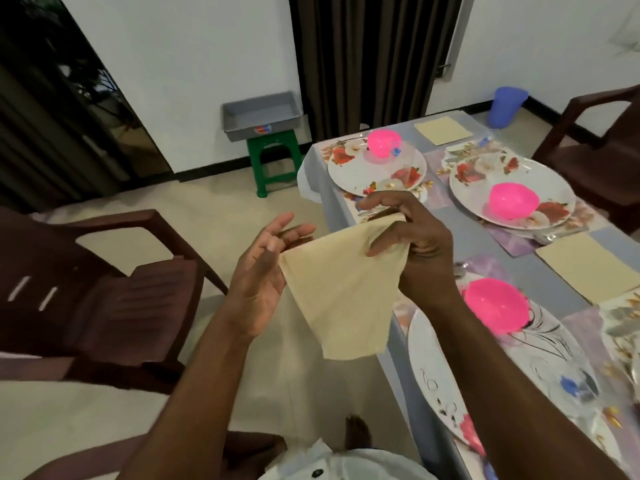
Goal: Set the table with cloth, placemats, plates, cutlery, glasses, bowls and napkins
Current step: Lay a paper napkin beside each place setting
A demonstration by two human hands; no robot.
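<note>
A beige cloth napkin (pixel 341 292) hangs in the air beside the table's near-left edge. My right hand (pixel 412 233) pinches its top corner. My left hand (pixel 263 271) is spread, its fingertips touching the napkin's left corner. On the grey tablecloth (pixel 485 233) lie floral placemats with three white floral plates (pixel 367 174) (pixel 464 181) (pixel 436 372). A pink bowl sits on each plate (pixel 383 143) (pixel 513 199) (pixel 496 304). Two folded beige napkins (pixel 442 129) (pixel 588 266) lie flat on the table.
A dark brown plastic chair (pixel 104 289) stands at my left, another (pixel 599 150) at the table's far side. A grey tray (pixel 259 116) rests on a green stool (pixel 273 157) by the wall. A blue plastic cup (pixel 505 105) stands beyond the table.
</note>
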